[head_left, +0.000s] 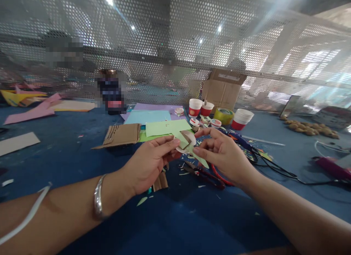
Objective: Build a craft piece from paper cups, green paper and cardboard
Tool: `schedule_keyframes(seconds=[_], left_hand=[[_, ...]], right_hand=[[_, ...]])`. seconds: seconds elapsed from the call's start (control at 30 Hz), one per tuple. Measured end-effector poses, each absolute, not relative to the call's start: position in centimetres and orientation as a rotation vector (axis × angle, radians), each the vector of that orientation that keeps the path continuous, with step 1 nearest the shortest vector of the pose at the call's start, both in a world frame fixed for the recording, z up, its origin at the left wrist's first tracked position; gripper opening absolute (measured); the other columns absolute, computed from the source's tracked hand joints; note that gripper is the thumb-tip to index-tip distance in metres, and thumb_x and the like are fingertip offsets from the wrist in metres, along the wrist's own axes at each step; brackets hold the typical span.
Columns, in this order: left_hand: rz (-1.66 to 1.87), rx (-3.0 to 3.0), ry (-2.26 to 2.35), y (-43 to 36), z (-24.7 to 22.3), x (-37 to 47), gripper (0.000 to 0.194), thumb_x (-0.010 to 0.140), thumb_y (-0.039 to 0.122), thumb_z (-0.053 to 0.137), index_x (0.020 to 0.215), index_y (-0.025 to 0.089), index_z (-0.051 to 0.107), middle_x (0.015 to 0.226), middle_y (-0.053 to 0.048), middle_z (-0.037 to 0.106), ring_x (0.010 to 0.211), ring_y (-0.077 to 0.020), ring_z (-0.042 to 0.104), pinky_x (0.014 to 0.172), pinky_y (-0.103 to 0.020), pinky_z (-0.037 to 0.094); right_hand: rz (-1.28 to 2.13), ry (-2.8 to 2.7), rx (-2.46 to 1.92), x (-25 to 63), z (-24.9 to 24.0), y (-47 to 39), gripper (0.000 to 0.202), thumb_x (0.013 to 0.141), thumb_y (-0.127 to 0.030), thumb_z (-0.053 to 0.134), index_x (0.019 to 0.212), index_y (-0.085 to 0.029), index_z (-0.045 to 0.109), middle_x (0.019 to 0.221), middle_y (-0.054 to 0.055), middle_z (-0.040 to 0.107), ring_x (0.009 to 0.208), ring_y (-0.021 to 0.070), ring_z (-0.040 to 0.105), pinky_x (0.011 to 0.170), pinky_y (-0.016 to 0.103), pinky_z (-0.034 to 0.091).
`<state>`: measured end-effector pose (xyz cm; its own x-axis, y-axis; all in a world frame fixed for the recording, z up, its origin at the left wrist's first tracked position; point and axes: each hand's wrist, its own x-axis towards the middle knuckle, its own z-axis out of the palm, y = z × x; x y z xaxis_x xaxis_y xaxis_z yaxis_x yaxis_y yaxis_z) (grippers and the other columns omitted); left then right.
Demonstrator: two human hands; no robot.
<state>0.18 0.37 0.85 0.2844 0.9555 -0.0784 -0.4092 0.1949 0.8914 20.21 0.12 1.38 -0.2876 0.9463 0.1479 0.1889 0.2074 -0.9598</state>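
Between both hands, near the middle of the view, is a small round white piece [192, 139] with pale green paper strips [201, 160] on it. My left hand [156, 158] pinches its left side between thumb and fingers; a silver bangle is on that wrist. On the right side, my right hand [219, 150] has thumb and fingertips closed at the green paper. Just below the hands lie scissors [205, 174] with red and dark handles, among paper scraps. Behind the piece lies a light green sheet [164, 128].
Brown cardboard [122, 134] lies left of the hands. Paper cups [195, 107], yellow tape [223, 116] and a cardboard box [222, 88] stand behind. A glue gun [241, 141] with a black cable is at right. Pink paper [35, 110] lies far left, beneath a perforated metal screen [153, 46].
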Motion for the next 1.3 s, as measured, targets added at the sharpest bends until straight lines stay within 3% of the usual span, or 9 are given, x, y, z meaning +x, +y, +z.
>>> schedule_keyframes(seconds=[0.3,0.6,0.97,1.3], left_hand=[[1.113,0.907,0.773,0.43,0.95,0.15,0.013,0.079,0.022,0.08,0.091,0.018,0.082,0.103,-0.007,0.077,0.089,-0.0143,0.064,0.08,-0.024,0.054],[1.088,0.923,0.735,0.26,0.98,0.34,0.018,0.079,0.022,0.08,0.097,0.02,0.082,0.103,-0.005,0.077,0.095,-0.014,0.065,0.082,-0.023,0.053],[1.167,0.895,0.767,0.4,1.14,0.31,0.008,0.076,0.02,0.082,0.083,0.017,0.081,0.095,-0.005,0.077,0.08,-0.0111,0.063,0.075,-0.022,0.051],[1.151,0.899,0.776,0.32,0.97,0.34,0.014,0.074,0.02,0.083,0.087,0.016,0.08,0.098,-0.006,0.076,0.089,-0.0138,0.064,0.08,-0.023,0.052]], right_hand=[[1.118,-1.699,-1.115,20.35,1.38,0.05,0.039,0.085,-0.043,0.074,0.112,-0.022,0.055,0.069,-0.005,0.066,0.051,0.0092,0.053,0.051,0.022,0.037],[1.098,-1.692,-1.109,20.26,1.44,0.03,0.035,0.086,-0.035,0.072,0.113,-0.022,0.053,0.075,-0.002,0.069,0.059,0.0113,0.056,0.056,0.025,0.039],[1.068,-1.725,-1.123,20.13,1.65,-0.16,0.035,0.086,-0.032,0.072,0.114,-0.022,0.054,0.069,-0.004,0.066,0.054,0.0095,0.05,0.053,0.023,0.038],[1.041,-1.75,-1.122,20.31,1.55,-0.04,0.033,0.087,-0.031,0.072,0.113,-0.022,0.055,0.069,-0.005,0.066,0.053,0.0086,0.05,0.052,0.021,0.037]])
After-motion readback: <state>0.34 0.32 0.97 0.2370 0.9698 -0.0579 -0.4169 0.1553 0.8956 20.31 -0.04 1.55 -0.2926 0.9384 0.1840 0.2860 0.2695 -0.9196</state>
